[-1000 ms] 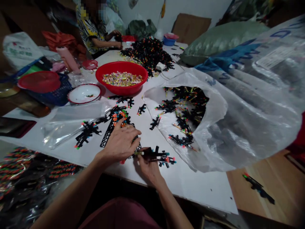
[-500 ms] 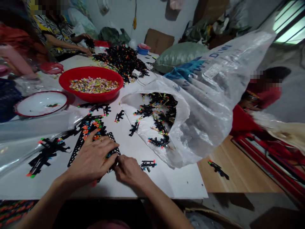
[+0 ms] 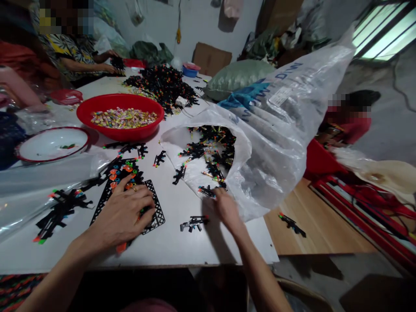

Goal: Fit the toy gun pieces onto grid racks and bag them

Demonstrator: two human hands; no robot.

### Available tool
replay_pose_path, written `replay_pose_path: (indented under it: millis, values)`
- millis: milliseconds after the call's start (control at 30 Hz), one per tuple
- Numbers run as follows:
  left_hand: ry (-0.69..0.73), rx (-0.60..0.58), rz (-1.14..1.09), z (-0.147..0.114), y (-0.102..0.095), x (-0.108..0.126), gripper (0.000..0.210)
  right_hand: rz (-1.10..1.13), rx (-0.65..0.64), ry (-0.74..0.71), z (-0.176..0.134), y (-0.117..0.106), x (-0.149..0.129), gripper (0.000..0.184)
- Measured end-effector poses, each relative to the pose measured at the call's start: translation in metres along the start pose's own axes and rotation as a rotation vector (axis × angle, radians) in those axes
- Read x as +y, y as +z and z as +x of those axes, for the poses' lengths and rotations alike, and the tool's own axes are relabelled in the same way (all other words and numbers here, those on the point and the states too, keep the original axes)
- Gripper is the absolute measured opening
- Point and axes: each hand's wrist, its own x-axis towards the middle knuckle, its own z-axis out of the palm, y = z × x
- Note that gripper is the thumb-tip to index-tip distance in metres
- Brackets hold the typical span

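My left hand [image 3: 130, 208] rests over a black lattice tray [image 3: 157, 208], fingers bent, with a dark toy gun partly hidden between thumb and fingers. Orange, blue and green pieces [image 3: 121, 175] show just beyond its fingertips, and an orange tip [image 3: 121, 248] sticks out below the wrist side. At the lip of the big clear plastic bag [image 3: 266, 173], my right hand [image 3: 226, 207] has its fingers closed at the end of a small black toy gun [image 3: 206, 191]. Near it, a grey and black toy gun [image 3: 194, 222] lies on the white table.
Inside the bag lie many toy guns [image 3: 214, 143]. A red basin [image 3: 120, 99] of wrapped candies and a white enamel basin [image 3: 53, 145] stand to the left. Behind is a large toy heap [image 3: 165, 84]; co-workers sit far left and right. One toy gun [image 3: 292, 224] lies on the wooden board.
My right hand has left the tray beside my left hand and moved right to the bag's mouth. My left hand stays over the tray. The view has shifted slightly.
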Motion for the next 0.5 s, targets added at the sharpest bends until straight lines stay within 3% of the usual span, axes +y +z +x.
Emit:
replay_pose_path:
  millis: [100,167,267,367,433,500]
  values:
    - [-0.012,-0.03,0.003,-0.004,0.001,0.014,0.021,-0.179,-0.003,0.148,0.009,-0.012,0.043,0.014]
    - [-0.029,-0.036,0.003,-0.007,0.0,0.021,0.02,-0.087,0.024,0.105,0.015,-0.01,0.037,0.011]
    - [-0.041,0.035,-0.015,-0.009,-0.009,0.017,0.025,0.335,0.095,-0.015,0.028,-0.001,-0.015,0.018]
    - [-0.128,0.284,-0.037,0.003,-0.025,-0.01,0.029,0.786,0.066,-0.193,0.047,0.02,-0.085,0.017]
    - [-0.252,0.421,-0.039,0.021,-0.03,-0.034,0.03,0.894,0.007,-0.237,0.061,0.044,-0.118,0.013]
    - [-0.34,0.365,-0.05,0.04,-0.028,-0.053,0.037,0.947,-0.036,-0.181,0.075,0.07,-0.135,0.014]
